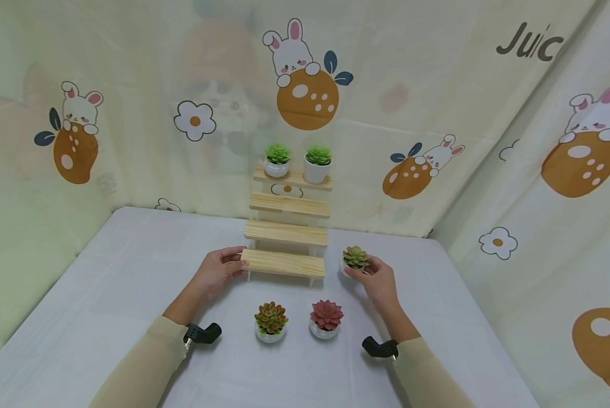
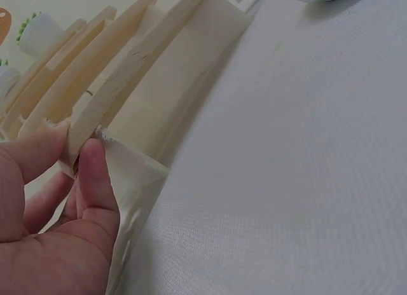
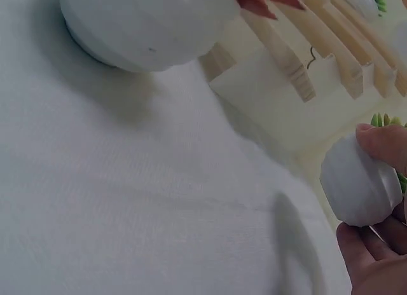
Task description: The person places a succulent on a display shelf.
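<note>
A wooden tiered stand with several pale steps is at the back of the table. My left hand pinches the left end of its lowest step, thumb on top and fingers beneath, as the left wrist view shows. To the right of the stand, my right hand holds a potted succulent with green leaves by its white pot. On the top step stand two bright green succulents in white pots. In front of the stand are an orange-green succulent and a red succulent.
A white cloth covers the table. Behind it and at the sides hangs a cream curtain printed with rabbits, fruit and flowers. Black straps with small devices sit on both wrists.
</note>
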`<control>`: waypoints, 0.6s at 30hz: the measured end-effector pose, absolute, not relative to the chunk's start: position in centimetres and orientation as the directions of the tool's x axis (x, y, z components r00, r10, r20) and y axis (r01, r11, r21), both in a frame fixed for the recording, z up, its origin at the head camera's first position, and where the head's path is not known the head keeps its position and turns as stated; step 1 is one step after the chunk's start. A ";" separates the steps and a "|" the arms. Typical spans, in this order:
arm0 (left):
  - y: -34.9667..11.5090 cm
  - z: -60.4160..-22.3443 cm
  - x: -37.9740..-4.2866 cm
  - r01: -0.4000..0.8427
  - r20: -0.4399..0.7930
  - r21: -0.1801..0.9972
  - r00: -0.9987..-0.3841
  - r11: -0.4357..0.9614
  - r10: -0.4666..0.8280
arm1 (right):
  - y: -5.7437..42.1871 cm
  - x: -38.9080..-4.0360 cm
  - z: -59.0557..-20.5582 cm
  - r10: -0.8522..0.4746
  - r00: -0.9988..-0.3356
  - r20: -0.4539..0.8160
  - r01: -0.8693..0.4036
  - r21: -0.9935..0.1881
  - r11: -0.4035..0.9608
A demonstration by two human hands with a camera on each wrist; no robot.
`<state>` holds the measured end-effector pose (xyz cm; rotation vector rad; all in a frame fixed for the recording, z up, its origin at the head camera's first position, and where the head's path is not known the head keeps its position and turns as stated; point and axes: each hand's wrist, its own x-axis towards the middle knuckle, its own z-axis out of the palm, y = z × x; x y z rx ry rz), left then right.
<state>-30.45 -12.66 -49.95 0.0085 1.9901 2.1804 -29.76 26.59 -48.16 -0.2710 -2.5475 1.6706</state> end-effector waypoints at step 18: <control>-12.6 -49.9 -30.4 -0.144 -0.131 0.986 -0.981 -0.088 0.142 | 25.3 -28.0 -45.1 0.089 -0.996 -0.012 0.039 -0.949 0.312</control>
